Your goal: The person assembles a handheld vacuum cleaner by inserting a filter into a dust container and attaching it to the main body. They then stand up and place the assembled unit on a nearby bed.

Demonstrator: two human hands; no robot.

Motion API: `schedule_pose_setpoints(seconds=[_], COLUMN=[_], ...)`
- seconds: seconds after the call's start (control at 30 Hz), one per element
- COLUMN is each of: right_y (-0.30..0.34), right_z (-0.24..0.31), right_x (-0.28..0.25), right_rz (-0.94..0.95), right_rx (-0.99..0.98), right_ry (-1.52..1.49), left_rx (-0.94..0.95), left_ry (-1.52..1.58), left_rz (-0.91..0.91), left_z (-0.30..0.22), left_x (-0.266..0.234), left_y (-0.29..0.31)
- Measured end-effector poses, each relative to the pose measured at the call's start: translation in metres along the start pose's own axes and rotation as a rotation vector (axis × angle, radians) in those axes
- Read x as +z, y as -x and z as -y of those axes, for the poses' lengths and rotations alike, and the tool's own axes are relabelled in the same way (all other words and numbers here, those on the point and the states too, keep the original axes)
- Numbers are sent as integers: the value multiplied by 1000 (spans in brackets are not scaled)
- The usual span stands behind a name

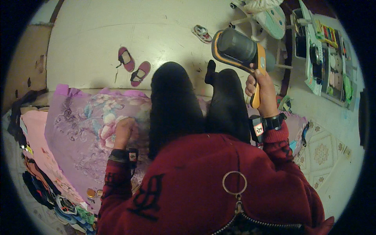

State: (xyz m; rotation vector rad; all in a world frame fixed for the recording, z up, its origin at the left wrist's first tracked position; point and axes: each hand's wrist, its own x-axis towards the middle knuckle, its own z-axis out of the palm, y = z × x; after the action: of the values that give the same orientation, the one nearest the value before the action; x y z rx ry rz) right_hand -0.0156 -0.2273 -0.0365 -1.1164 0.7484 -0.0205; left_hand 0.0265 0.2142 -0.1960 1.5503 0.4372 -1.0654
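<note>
My right hand is wrapped around the handle of an orange and grey handheld vacuum cleaner with a dark, see-through cup. I hold it up in the air beyond my right knee, its wide head pointing left. On the bed, my left hand rests against a purple floral bedspread, beside my left thigh. Its fingers look curled in, with nothing visible in them. Both wrists carry dark straps with small boxes.
Pink shoes and a sneaker lie on the pale floor. At the upper right stand a wheeled chair and a shelf rack with stationery. Folded clothes are piled left of the bed, near a small jar.
</note>
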Motion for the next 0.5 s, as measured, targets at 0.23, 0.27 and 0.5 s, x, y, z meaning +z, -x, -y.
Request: schedule_pose_setpoints(seconds=[0.23,0.27,0.5], right_y=[-14,-16,-27], right_z=[3,4,11], right_x=[34,39,71], right_rz=[50,56,110], right_rx=[60,53,124], right_ry=[-13,34,61], left_rx=[98,157,-58], left_ry=[-180,-214,-7], left_rz=[66,101,88], left_z=[0,0,-2], left_x=[-3,-3,1], left_y=[0,-1,-3])
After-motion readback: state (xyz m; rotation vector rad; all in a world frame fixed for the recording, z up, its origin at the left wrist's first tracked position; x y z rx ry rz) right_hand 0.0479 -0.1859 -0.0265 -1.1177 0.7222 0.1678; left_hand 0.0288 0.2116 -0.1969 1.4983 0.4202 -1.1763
